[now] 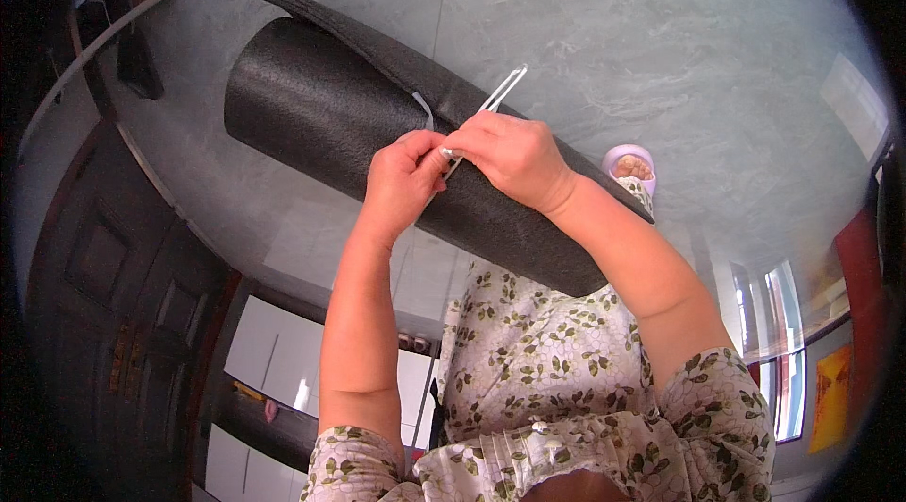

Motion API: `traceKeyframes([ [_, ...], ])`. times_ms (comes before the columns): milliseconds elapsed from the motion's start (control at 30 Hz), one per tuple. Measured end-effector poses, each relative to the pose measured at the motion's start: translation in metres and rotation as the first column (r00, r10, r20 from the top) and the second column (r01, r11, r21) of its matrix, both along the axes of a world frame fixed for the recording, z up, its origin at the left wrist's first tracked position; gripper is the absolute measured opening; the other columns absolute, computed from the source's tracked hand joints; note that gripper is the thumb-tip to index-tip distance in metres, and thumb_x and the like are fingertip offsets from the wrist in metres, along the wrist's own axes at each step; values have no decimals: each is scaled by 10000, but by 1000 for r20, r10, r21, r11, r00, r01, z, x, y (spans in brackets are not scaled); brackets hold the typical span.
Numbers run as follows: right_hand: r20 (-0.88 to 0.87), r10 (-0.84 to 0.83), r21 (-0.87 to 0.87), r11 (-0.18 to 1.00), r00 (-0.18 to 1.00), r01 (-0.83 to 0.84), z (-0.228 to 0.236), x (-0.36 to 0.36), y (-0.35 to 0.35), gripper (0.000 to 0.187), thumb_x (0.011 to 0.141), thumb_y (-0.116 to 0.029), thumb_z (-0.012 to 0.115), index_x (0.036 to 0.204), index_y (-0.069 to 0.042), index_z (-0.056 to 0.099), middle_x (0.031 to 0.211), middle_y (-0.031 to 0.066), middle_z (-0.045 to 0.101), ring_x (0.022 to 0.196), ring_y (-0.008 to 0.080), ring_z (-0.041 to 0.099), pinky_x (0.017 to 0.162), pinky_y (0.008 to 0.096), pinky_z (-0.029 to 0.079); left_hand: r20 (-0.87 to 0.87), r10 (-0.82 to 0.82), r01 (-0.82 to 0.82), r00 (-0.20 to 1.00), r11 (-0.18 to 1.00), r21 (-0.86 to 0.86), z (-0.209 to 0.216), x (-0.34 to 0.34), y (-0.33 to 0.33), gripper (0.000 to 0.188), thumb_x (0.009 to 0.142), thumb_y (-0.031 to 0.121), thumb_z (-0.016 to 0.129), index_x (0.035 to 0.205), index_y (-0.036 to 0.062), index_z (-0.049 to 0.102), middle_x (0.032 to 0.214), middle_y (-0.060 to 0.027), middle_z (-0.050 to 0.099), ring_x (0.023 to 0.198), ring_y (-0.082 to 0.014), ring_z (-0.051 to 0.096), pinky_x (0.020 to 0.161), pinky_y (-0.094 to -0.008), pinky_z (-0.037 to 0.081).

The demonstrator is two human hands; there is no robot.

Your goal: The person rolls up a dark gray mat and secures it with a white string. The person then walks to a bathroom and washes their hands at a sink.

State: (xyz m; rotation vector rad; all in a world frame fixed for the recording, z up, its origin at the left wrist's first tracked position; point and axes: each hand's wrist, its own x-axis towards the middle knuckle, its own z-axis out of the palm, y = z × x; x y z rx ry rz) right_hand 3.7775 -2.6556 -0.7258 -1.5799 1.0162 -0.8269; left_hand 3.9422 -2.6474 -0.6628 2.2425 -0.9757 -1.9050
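A rolled black foam mat (321,92) lies slantwise in front of me, its loose outer edge lifted along the far side. A thin white cord (505,90) crosses the middle of the roll, and a doubled length of it sticks out beyond my right hand (517,160). That hand is closed in a pinch on the cord. My left hand (401,183) is closed on the cord too, its fingertips touching those of the right. Beside them a pale grey strip (424,109) curves up from the mat. The crossing of the cord is hidden under my fingers.
Grey marbled floor tiles (613,40) spread around the mat. My foot in a lilac slipper (630,165) is by its right end. On the left are a dark panelled door (104,257) and white cabinets (274,356). A curved rail (104,40) runs at the upper left.
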Motion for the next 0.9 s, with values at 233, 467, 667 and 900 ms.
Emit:
traceKeyframes([
  [233,176,174,204,956,969,-208,13,-14,1,96,731,-119,661,812,-124,609,868,41,532,809,227,559,682,352,469,216,-172,219,961,951,-218,3,1,7,67,857,98,603,857,36,627,740,-47,606,610,-156,589,556,-264,474],
  [467,118,314,84,942,942,-324,18,-24,22,80,711,-118,634,771,-120,582,811,18,519,774,222,530,684,340,435,642,-474,763,603,578,-290,11,6,-3,23,809,102,613,832,103,611,731,-81,573,641,-297,600,530,-391,472],
  [667,68,354,78,930,933,-359,18,-17,31,58,731,-132,621,776,-128,584,777,16,509,758,228,522,679,346,428,665,-489,794,564,542,-275,6,8,-3,44,820,126,606,863,125,618,745,-65,567,651,-275,603,536,-372,475],
  [900,-238,-27,65,997,971,43,32,-58,12,260,717,-42,644,975,-74,636,980,67,589,862,257,577,732,354,494,420,330,114,845,656,-746,36,17,26,444,848,5,571,1274,36,448,1274,-97,438,982,-173,537,808,-283,463],
])
